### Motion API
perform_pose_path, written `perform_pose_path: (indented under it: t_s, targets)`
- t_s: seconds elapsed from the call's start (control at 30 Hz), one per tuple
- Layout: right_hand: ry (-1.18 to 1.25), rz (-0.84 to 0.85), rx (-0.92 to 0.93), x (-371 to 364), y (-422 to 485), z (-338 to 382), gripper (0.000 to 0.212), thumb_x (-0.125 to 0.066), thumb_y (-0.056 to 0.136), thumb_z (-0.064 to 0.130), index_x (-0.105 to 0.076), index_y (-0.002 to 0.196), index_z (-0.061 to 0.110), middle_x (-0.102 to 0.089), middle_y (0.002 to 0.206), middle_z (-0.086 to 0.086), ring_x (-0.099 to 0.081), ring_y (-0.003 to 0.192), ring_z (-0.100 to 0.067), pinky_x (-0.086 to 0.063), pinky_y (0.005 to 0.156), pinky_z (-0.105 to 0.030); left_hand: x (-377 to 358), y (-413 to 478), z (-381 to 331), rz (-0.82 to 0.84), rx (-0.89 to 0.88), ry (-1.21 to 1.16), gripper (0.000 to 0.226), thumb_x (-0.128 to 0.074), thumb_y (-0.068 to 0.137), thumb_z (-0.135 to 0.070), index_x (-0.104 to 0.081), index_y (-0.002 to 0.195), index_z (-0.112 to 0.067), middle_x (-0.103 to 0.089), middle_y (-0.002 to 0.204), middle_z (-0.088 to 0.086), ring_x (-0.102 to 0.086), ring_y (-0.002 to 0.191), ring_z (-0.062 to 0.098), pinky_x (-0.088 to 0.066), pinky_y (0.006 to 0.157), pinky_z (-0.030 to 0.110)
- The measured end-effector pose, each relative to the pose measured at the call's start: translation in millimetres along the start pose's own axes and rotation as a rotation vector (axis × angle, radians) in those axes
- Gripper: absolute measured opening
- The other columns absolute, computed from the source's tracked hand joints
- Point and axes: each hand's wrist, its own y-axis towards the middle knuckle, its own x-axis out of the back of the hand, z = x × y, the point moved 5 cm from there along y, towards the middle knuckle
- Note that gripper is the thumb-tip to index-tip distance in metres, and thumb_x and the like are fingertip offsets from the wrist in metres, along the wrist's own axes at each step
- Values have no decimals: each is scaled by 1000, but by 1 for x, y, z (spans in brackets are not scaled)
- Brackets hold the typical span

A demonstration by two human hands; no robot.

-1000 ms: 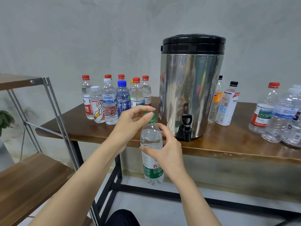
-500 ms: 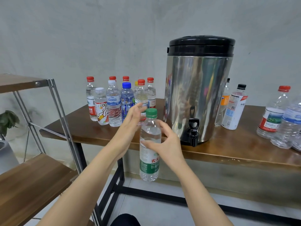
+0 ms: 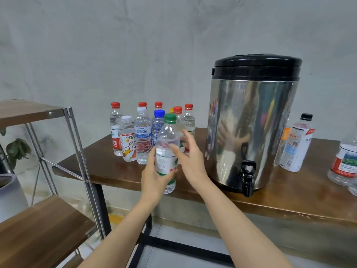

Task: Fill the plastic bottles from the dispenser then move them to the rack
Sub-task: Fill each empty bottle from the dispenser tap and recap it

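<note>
The left hand [image 3: 154, 176] curls its fingers round the green-capped bottle [image 3: 168, 136], upright before the bench [image 3: 108, 171] edge, left of the dispenser [image 3: 251, 122]. The right hand [image 3: 191, 157] has its fingers spread and holds nothing. Risk: the 1-handed low grip may slip before the rack [image 3: 44, 219].

**Soft, even light in a wide-angle view, with slight motion blur**

The scene is brightly and diffusely lit, and no single source can be made out. Only faint shadows are cast, with a darker band seen beneath the counter [image 3: 108, 171] toward 5 o'clock. Streaked reflections are carried on the steel body of the dispenser [image 3: 251, 122] at 3 o'clock, and a dull sheen is seen along the counter's front edge. Near the centre, the left hand [image 3: 156, 176] and the green-capped bottle [image 3: 167, 144] are rendered fairly sharp, while the right hand [image 3: 190, 161] is smeared at the fingers. The rack [image 3: 77, 151] at 8 o'clock is tilted by the lens. The bottles at the edge [image 3: 345, 163] at 3 o'clock are softened.
</note>
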Motion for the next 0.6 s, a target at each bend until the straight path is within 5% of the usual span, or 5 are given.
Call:
perform_pose_path:
  t_s: [0.1,0.23,0.6]
  targets:
    - [-280,-19,-77,-1,-1,-37,54,-41,97,58,-40,144,31,-49,144,6,-44,132,-14,-40,109,-40,19,15,17,-143,30,36,92,-87,72,-17,-36,149,-22,-55,140,-4,-52,126,11,-44,105,34]
    - [-845,184,-166,-12,-6,-85,57,-30,102,53,-34,149,23,-39,152,0,-29,142,-25,-33,113,-41,47,43,42,-273,106,125,95,-87,73,-22,-31,150,-27,-53,144,0,-52,130,23,-43,106,51]
    - [-1156,234,-116,-24,-3,-105,54,-22,103,55,-39,146,26,-50,144,1,-41,135,-25,-33,114,-43,72,65,78,-371,121,263,95,-82,79,-24,-21,152,-33,-44,148,-2,-43,135,22,-43,105,47]
